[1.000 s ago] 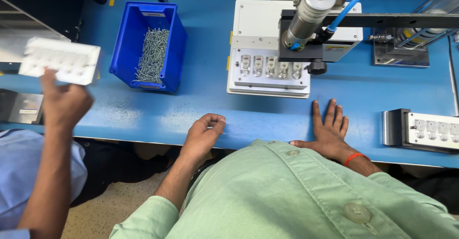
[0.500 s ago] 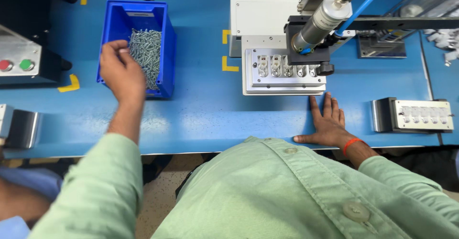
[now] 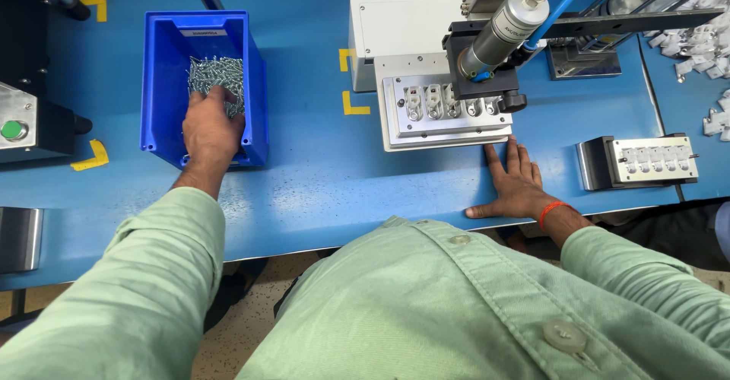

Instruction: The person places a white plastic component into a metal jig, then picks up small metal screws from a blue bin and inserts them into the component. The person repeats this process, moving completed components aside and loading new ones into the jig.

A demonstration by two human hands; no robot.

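Note:
My left hand (image 3: 209,133) reaches into a blue plastic bin (image 3: 255,114) and its fingers rest on a heap of small silver screws (image 3: 217,76); whether it holds any is hidden. My right hand (image 3: 517,186) lies flat on the blue table (image 3: 319,174), fingers spread, just in front of a metal fixture plate (image 3: 445,110) that carries a row of small white parts. A grey cylindrical screwdriver unit (image 3: 498,34) hangs over that plate.
A second fixture with white parts (image 3: 646,159) sits at the right. Loose white parts (image 3: 703,45) lie at the far right. A control box with a green button (image 3: 19,125) stands at the left, and a metal block (image 3: 19,239) below it. Yellow corner marks are on the table.
My left hand went from the table's near edge up to the blue bin and down into the screws. The other person's hand with the white tray is out of view. My right hand stayed flat.

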